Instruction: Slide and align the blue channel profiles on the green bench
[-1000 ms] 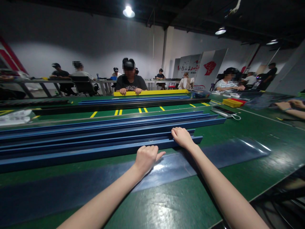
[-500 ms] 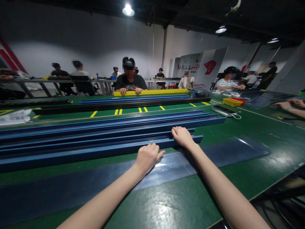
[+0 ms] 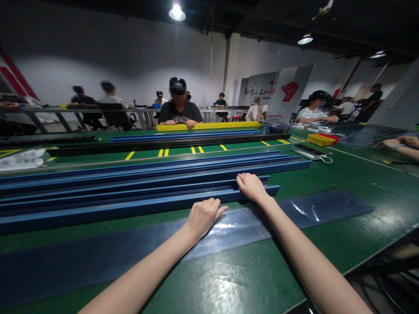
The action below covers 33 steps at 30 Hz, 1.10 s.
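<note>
A long blue channel strip (image 3: 108, 207) runs from the left edge to just right of centre on the green table. My left hand (image 3: 203, 216) is closed over its near wall, thumb stuck out to the right; the fingertips are hidden behind the edge. Close to the strip's right end, my right hand (image 3: 251, 186) curls its fingers down into the channel. Beneath my forearms lies a long, flat, clear plastic sleeve (image 3: 235, 224), shiny and slightly creased. More blue channel strips (image 3: 196, 171) lie side by side just beyond.
Across the table (image 3: 353, 174) a co-worker (image 3: 180, 109) holds a yellow strip (image 3: 225, 126). A black strip (image 3: 163, 145) lies between us. A phone (image 3: 307, 150) on a white device with a cable sits to the right, near a yellow tray (image 3: 319, 140). Another person's hands (image 3: 394, 143) are far right.
My hands stay in place on the blue strip. The glare and creases on the right part of the plastic sleeve have shifted. One co-worker's hand has moved off the top of the yellow strip.
</note>
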Motion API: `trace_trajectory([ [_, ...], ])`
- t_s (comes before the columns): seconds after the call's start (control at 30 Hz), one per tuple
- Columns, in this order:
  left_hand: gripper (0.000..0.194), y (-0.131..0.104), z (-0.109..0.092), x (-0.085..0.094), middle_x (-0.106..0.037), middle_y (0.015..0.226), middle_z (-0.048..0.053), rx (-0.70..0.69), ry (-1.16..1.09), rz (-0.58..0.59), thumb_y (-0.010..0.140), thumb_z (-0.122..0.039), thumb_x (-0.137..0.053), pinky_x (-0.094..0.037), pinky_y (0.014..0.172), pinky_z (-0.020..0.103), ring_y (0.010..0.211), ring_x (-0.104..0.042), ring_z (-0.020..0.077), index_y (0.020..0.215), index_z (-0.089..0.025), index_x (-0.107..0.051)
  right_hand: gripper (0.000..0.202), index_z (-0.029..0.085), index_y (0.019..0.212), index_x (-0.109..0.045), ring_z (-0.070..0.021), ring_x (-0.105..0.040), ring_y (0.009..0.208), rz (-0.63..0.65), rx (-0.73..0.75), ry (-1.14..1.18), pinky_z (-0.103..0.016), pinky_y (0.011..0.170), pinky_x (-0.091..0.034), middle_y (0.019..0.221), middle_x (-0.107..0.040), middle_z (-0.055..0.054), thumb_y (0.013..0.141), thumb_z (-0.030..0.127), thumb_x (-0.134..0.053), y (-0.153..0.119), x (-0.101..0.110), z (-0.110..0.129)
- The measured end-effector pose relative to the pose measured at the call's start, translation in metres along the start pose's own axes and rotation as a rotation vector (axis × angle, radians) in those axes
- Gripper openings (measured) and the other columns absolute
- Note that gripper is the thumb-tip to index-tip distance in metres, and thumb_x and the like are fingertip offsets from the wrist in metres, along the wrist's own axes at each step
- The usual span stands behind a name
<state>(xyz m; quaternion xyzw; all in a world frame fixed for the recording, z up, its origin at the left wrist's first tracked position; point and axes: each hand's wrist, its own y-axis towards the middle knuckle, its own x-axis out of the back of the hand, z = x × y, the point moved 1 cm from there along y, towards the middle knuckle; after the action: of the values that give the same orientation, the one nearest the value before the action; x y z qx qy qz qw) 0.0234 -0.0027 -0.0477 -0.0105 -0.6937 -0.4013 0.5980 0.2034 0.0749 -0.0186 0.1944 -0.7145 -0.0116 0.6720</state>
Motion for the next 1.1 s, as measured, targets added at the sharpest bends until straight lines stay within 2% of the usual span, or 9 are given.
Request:
trace_trajectory([
  [0.37,0.041,0.001,0.004,-0.006,-0.057,0.05,0.0,0.017,0.04,-0.026,0.09,-0.037,-0.03,-0.025,0.043,0.022,0.044,-0.052,0.0104,0.064,-0.016,-0.054,0.036,0.017,0.078,-0.06,-0.0149,-0.056,0.081,0.001,-0.006,-0.007,-0.024,0.068,-0.029,0.084,-0.065,-0.006,0.088,0.025,-0.026,0.001,-0.001,0.0],
  [0.53,0.041,0.002,0.005,-0.004,-0.056,0.045,0.0,-0.015,0.105,-0.053,0.088,-0.039,-0.033,-0.022,0.042,0.023,0.04,-0.05,0.0107,0.061,-0.016,-0.054,0.036,0.018,0.076,-0.06,-0.0149,-0.055,0.078,-0.011,-0.02,-0.004,-0.025,0.066,-0.029,0.083,-0.065,-0.006,0.088,0.026,-0.026,0.0,-0.001,-0.001],
  [0.63,0.041,0.003,0.003,-0.001,-0.054,0.043,0.001,-0.031,0.145,-0.093,0.088,-0.038,-0.036,-0.024,0.044,0.023,0.041,-0.05,0.0117,0.057,-0.016,-0.054,0.033,0.018,0.076,-0.059,-0.0159,-0.054,0.078,-0.086,-0.04,-0.022,-0.026,0.067,-0.028,0.082,-0.064,-0.006,0.086,0.026,-0.028,-0.002,0.002,-0.002],
  [0.83,0.039,0.011,0.002,0.015,-0.057,0.053,0.004,-0.022,0.159,-0.133,0.088,-0.03,-0.037,-0.027,0.046,0.024,0.055,-0.054,0.0141,0.056,-0.015,-0.055,0.031,0.017,0.077,-0.057,-0.0173,-0.051,0.076,-0.337,-0.078,0.012,-0.028,0.07,-0.025,0.077,-0.062,-0.007,0.085,0.025,-0.028,-0.009,0.018,0.006],
  [1.0,0.045,0.02,0.015,0.032,-0.059,0.05,0.005,0.144,0.162,-0.085,0.088,-0.038,-0.035,-0.023,0.045,0.024,0.046,-0.054,0.0141,0.056,-0.015,-0.056,0.031,0.017,0.071,-0.056,-0.0143,-0.049,0.063,-0.488,-0.029,0.054,-0.026,0.065,-0.025,0.065,-0.059,-0.005,0.085,0.025,-0.03,-0.016,0.025,0.019],
  [1.1,0.045,0.023,0.028,0.037,-0.061,0.053,0.006,0.238,0.229,-0.046,0.088,-0.039,-0.032,-0.021,0.044,0.023,0.047,-0.057,0.0168,0.06,-0.015,-0.059,0.031,0.018,0.065,-0.054,-0.0124,-0.046,0.055,-0.509,0.057,0.082,-0.026,0.06,-0.025,0.057,-0.056,-0.002,0.085,0.026,-0.032,-0.019,0.025,0.03],
])
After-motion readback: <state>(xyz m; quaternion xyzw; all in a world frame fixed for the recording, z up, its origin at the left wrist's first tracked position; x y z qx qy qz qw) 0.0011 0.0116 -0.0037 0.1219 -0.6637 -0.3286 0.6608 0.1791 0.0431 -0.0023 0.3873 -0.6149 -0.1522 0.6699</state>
